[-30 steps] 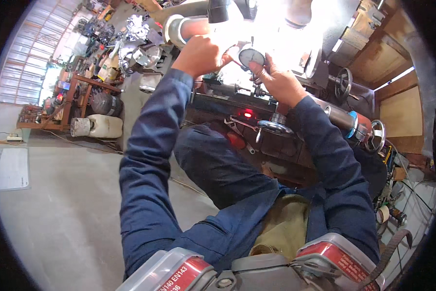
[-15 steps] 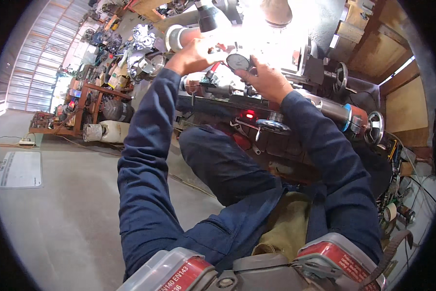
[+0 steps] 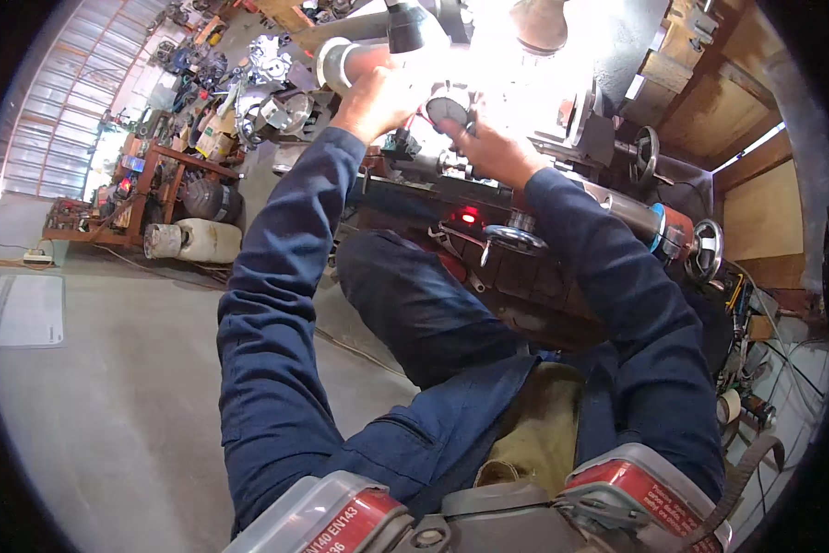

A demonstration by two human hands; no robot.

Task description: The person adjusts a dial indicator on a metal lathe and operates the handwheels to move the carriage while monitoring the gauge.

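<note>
Glare hides the far middle of the machine and blurs the fingertips of the left hand; the dial gauge is too indistinct to read; the near edge crops the respirator.

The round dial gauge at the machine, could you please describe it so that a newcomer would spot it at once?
Find the brightly lit metal machine at the top. Between the left grip and the right grip is the dial gauge, whose pale round face sets it apart from the spoked handwheels farther right.

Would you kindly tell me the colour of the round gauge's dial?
The dial looks pale grey in the head view.
</note>
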